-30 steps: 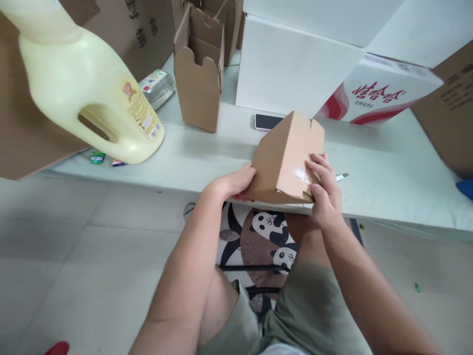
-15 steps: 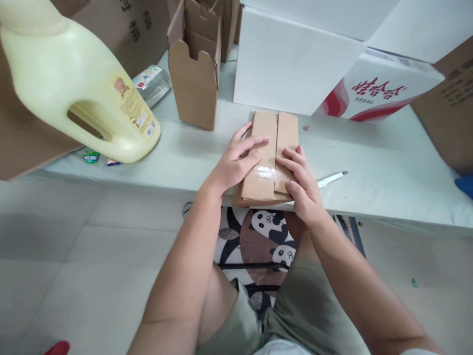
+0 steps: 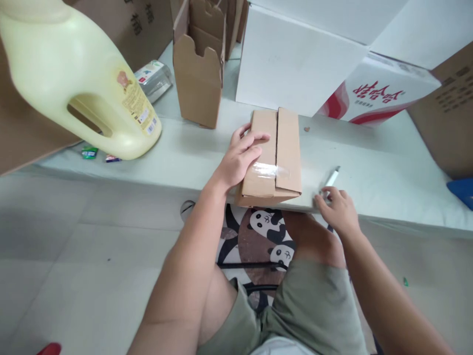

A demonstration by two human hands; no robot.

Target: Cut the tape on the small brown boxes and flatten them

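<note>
A small brown cardboard box (image 3: pixel 287 148) lies near the table's front edge, its two top flaps closed and a strip of clear tape (image 3: pixel 264 170) across the near part. My left hand (image 3: pixel 240 155) straddles the box's left edge, with fingers over the top and along the side, holding it. To the right of the box, my right hand (image 3: pixel 338 207) has its thumb and fingers closed around the near end of a white utility knife (image 3: pixel 331 178). The knife's dark tip points away from me; its near end is hidden by the fingers.
A large pale yellow jug (image 3: pixel 44 64) stands at the left, beside a clear plastic package (image 3: pixel 155 81). Behind are an open brown carton (image 3: pixel 197 81), large white boxes (image 3: pixel 295 59) and a red-and-white box (image 3: pixel 380 93). Small green wrappers (image 3: pixel 89 153) lie at the table's left front.
My right hand has left the cardboard box, moved right and closed on the utility knife, which has turned to point more away from me. My left hand stays on the box.
</note>
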